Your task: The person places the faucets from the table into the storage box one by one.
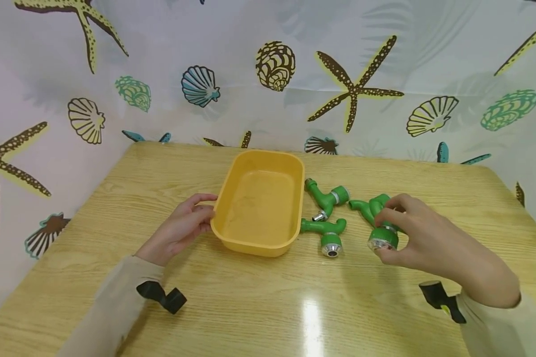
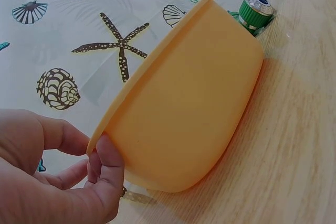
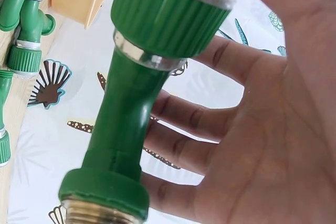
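At the left, my left hand (image 1: 183, 225) pinches the rim of a yellow plastic basin (image 1: 219, 238) between thumb and fingers; the left wrist view shows this grip at the rim's corner (image 2: 93, 142). My right hand (image 1: 429, 240) holds a green plastic tap (image 1: 384, 238) by its ribbed, silver-capped knob, above the table. Close up in the right wrist view, the held tap (image 3: 123, 108) has a brass threaded end pointing down, and the fingers reach along behind its body. Partly behind that tap in the head view lies another green tap (image 1: 362, 208).
Right of the basin, two more green taps lie on the wooden table (image 1: 161, 168): one with a silver spout tip (image 1: 326, 199), and one nearer me with a silver-capped knob (image 1: 323, 227). A curtain (image 1: 241, 109) printed with shells and starfish hangs behind the table.
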Action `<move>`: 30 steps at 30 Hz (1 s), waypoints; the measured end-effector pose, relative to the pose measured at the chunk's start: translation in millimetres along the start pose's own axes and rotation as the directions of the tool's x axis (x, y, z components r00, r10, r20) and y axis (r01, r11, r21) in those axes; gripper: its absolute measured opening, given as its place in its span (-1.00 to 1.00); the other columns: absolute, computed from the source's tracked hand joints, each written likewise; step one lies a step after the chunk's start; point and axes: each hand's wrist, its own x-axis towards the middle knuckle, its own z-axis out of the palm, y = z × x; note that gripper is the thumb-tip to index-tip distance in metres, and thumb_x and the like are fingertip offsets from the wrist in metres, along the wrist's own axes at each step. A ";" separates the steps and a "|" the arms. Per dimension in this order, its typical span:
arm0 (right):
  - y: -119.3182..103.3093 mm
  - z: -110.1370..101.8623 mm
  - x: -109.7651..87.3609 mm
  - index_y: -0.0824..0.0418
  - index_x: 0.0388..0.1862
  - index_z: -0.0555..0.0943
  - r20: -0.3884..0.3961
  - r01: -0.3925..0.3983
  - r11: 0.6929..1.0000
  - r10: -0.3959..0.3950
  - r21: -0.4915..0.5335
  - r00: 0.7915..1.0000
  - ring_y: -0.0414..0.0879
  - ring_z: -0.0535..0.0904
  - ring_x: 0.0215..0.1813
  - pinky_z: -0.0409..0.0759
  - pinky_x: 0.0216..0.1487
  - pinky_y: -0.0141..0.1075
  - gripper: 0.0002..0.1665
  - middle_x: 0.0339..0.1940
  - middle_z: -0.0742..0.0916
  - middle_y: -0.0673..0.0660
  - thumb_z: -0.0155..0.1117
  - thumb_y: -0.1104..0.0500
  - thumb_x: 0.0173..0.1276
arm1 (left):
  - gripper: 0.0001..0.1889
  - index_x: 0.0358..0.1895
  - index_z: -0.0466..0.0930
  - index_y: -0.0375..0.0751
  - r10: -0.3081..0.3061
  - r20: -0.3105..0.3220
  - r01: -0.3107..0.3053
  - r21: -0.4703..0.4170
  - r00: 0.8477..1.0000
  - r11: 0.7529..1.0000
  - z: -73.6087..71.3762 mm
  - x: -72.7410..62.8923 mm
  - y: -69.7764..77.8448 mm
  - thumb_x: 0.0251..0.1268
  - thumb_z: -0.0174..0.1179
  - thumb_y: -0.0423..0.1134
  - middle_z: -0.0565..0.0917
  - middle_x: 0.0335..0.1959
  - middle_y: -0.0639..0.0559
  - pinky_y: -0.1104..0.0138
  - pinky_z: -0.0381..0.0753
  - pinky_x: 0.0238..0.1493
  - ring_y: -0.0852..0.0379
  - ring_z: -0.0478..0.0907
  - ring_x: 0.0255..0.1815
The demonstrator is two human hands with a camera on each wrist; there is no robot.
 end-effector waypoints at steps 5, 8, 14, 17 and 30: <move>-2.5 2.9 2.7 0.11 -0.20 0.65 0.011 0.004 1.000 -0.004 0.009 1.000 0.09 0.48 -0.16 0.51 -0.26 -0.03 -0.63 -0.06 0.53 0.24 0.49 0.14 -0.04 | -0.53 0.34 0.08 -0.46 -0.008 0.000 0.008 0.004 1.000 1.000 0.6 0.8 1.9 0.41 -0.11 -0.49 0.54 -0.10 -0.18 0.37 0.55 -0.25 0.14 0.52 -0.29; -3.5 4.2 4.9 0.10 -0.20 0.64 0.006 0.029 1.000 -0.029 0.008 1.000 0.07 0.48 -0.16 0.51 -0.27 -0.05 -0.63 -0.06 0.53 0.24 0.49 0.14 -0.05 | -0.54 0.33 0.09 -0.46 -0.006 -0.001 0.006 0.002 1.000 1.000 0.0 0.9 1.9 0.41 -0.12 -0.49 0.55 -0.09 -0.18 0.38 0.54 -0.25 0.15 0.53 -0.29; -3.7 4.6 8.7 0.08 -0.20 0.64 -0.012 0.079 0.997 -0.079 0.009 0.997 0.08 0.49 -0.14 0.51 -0.27 -0.04 -0.64 -0.05 0.54 0.25 0.49 0.15 -0.05 | -0.55 0.32 0.09 -0.47 0.005 0.001 -0.005 -0.018 1.000 1.000 -1.1 0.9 0.0 0.41 -0.13 -0.51 0.51 -0.04 -0.23 0.37 0.56 -0.25 0.12 0.55 -0.26; -5.0 5.3 10.7 0.06 -0.21 0.64 -0.005 0.075 0.997 -0.075 0.012 0.997 0.09 0.50 -0.14 0.51 -0.27 -0.03 -0.66 -0.04 0.54 0.25 0.49 0.14 -0.03 | -0.55 0.32 0.10 -0.47 0.003 0.001 -0.003 -0.014 1.000 1.000 -0.9 0.7 -0.7 0.41 -0.12 -0.51 0.51 -0.04 -0.24 0.37 0.56 -0.24 0.13 0.54 -0.26; -10.2 6.5 25.8 0.08 -0.18 0.64 -0.008 0.133 0.991 -0.133 0.014 0.991 0.05 0.48 -0.16 0.50 -0.28 -0.06 -0.66 -0.04 0.54 0.23 0.44 0.15 0.01 | -0.55 0.32 0.11 -0.46 -0.009 -0.011 0.009 -0.019 1.000 1.000 -0.3 0.5 0.6 0.40 -0.10 -0.51 0.51 -0.03 -0.23 0.38 0.55 -0.25 0.12 0.54 -0.26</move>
